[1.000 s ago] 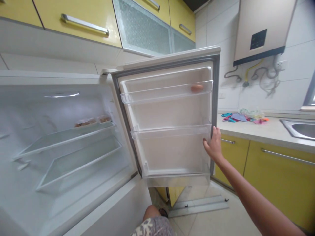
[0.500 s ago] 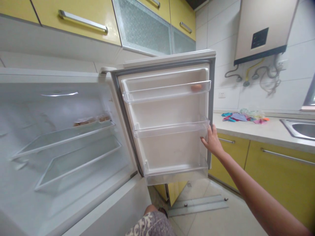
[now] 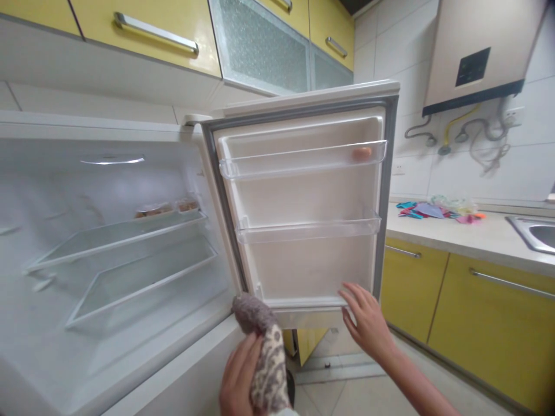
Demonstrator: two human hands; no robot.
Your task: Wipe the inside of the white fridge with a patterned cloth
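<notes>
My left hand (image 3: pixel 240 375) is closed around a grey, fuzzy cloth (image 3: pixel 254 312), low in front of the fridge opening near the door's hinge side. Patterned cream-and-grey fabric (image 3: pixel 269 370) runs down beside the fingers; whether it belongs to the cloth or to clothing, I cannot tell. My right hand (image 3: pixel 364 315) has its fingers spread and holds nothing. It is by the lower right part of the open fridge door (image 3: pixel 303 260), close to the bottom clear door shelf (image 3: pixel 303 318). Contact there is unclear.
On the left, the fridge interior has glass shelves (image 3: pixel 143 283) and food packs (image 3: pixel 154 211) at the back. An egg-like item (image 3: pixel 361 152) lies in the top door shelf. At right are a counter (image 3: pixel 437 237) with colourful cloths (image 3: pixel 427 211), a sink (image 3: pixel 526 228) and a water heater (image 3: pixel 472 52).
My right hand has left the door's edge and moved down to the bottom shelf, fingers spread. My left hand has come into view with the grey cloth.
</notes>
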